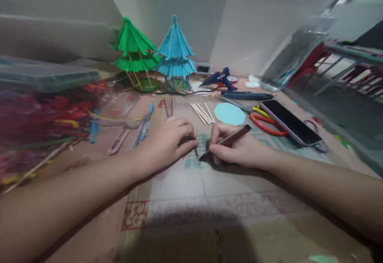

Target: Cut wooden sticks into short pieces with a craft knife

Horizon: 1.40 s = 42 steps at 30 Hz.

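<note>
My left hand (175,137) is closed on a thin stick (197,156), pressing it against the printed sheet; its lower end looks brown. A dark marker pen (230,138) is gripped by my right hand (231,147), and its black tip meets or nearly meets the stick's lower end. Just beyond my left hand lie two brown sticks (168,107). Several pale sticks (202,113) rest past my right hand, beside a light blue octagonal piece (229,113).
At the back stand a green tiered model (136,53) and a blue one (175,55), near a glue gun (220,78). Red-handled pliers (267,125) and a phone (290,122) lie right. Left are a pink cutter (119,141), pens (146,123) and a blurred heap under a clear lid (48,75).
</note>
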Motion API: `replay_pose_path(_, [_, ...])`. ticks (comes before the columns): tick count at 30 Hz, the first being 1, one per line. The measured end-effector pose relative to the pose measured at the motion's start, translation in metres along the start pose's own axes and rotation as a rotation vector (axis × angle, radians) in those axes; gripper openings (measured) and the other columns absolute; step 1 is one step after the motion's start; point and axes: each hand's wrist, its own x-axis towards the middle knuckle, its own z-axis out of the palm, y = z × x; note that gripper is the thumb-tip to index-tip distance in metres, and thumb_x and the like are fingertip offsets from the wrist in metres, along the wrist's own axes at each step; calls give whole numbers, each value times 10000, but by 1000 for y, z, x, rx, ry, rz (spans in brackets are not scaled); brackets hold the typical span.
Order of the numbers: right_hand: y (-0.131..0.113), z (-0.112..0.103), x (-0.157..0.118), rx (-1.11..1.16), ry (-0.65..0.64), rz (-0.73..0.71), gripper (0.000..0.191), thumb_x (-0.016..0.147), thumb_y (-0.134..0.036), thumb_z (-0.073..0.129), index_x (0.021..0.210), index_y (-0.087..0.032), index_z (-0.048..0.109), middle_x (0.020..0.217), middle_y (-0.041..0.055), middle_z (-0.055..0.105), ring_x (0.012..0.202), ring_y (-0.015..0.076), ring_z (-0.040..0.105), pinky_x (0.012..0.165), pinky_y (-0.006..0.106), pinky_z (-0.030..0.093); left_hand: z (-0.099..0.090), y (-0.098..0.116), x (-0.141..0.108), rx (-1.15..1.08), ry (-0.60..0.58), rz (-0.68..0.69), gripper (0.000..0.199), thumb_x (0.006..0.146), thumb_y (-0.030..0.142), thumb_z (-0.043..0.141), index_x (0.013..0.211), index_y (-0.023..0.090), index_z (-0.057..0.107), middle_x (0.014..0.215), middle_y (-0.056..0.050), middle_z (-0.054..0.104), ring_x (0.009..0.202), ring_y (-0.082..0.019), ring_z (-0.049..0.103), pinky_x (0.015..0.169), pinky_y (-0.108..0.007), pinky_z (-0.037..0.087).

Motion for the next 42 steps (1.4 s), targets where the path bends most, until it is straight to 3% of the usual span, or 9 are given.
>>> replay_pose_path(4, [-1,0,1,-5,22,20,174,879,-236,633,812,-210,475,558,-55,623,432,67,508,411,162,356,1,0,1,-3,5,5,184,969,359,651,956,175,665,1088,-77,669,1049,-265,586,907,-409,475])
replay_pose_path(11, [-4,-2,-1,-9,-48,43,206,818,-225,701,779,-202,500,587,-29,652,506,96,578,468,183,419,0,0,2,-9,9,7,172,969,347,646,962,178,672,1087,-79,673,1055,-263,588,917,-412,473])
replay_pose_path(26, [-3,-1,0,-15,2,24,194,851,-249,667,800,-211,484,578,-39,635,474,81,538,435,172,380,0,0,2,2,5,5,171,964,349,650,954,179,664,1089,-81,672,1060,-266,591,915,-414,483])
replay_pose_path(32, [-2,-3,0,-26,-54,38,218,826,-252,704,782,-203,496,585,-28,644,508,95,572,469,183,422,1,-1,1,0,8,3,165,967,346,647,964,182,669,1089,-78,672,1061,-265,589,918,-415,479])
replay_pose_path(38, [-2,-1,1,-1,34,35,186,863,-247,655,805,-213,481,569,-43,638,439,73,514,414,169,355,1,-1,1,1,13,15,183,969,361,643,953,180,662,1086,-78,674,1050,-263,592,911,-414,483])
replay_pose_path(42, [-2,-1,2,-21,15,28,186,851,-243,660,792,-210,487,571,-37,639,483,86,559,452,179,397,1,-1,1,2,12,11,179,968,360,642,952,183,671,1091,-79,674,1053,-264,594,917,-415,483])
